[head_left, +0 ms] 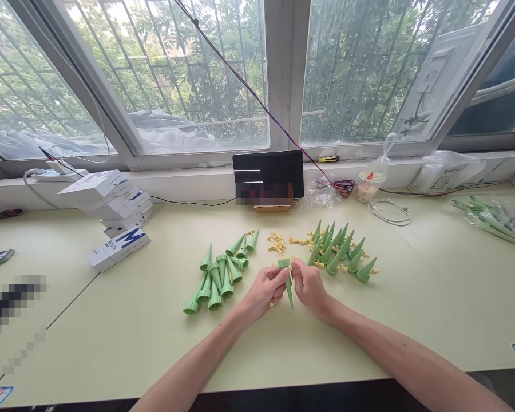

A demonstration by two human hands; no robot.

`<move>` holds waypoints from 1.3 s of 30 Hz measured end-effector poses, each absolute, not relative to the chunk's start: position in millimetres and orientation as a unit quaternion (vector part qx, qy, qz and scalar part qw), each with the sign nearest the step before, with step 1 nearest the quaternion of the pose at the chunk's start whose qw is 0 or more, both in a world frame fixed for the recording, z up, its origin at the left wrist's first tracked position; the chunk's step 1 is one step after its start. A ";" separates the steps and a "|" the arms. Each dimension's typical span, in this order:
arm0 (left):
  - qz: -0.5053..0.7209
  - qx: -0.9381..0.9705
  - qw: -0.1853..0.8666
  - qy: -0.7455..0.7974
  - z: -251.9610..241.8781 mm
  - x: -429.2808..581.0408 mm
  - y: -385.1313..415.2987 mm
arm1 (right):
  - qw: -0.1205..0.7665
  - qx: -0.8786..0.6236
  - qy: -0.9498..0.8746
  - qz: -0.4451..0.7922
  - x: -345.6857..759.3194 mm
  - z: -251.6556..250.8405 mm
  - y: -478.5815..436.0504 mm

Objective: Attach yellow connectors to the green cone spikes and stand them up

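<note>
As the left hand (266, 289) pinches a green plastic cone (289, 290), tip toward the person, the right hand (311, 287) curls beside it, grip hidden.

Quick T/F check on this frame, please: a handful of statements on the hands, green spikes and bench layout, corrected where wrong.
1. The left hand grips a green spike, tip towards the person. True.
2. The loose yellow pieces lie in a bowl. False: they lie directly on the table.
3. The group of spikes to the right of the hands stands tips up. True.
4. The black screen is left of the white boxes. False: it is to their right.
5. A yellow-and-black tool lies on the window ledge. True.
</note>
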State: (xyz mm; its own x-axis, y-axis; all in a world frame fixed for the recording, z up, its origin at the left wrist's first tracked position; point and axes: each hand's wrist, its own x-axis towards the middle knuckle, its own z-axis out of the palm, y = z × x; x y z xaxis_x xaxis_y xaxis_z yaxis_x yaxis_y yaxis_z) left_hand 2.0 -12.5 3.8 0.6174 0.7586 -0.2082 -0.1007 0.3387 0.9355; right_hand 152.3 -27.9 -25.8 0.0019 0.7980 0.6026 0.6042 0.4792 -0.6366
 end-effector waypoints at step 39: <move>0.206 0.378 0.857 0.282 -4.5 0.2 -3.2 | 0.549 -0.444 -0.688 0.169 154.4 -19.0 -34.0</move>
State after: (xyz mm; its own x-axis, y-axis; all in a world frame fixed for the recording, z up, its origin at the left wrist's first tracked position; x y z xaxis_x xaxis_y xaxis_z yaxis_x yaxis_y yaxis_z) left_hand 0.2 -3.2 -4.5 0.7554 0.5670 -0.3283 -0.1405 0.6297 0.7641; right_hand 154.4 -34.0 -19.0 -0.0039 0.7962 0.6051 0.4248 0.5491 -0.7198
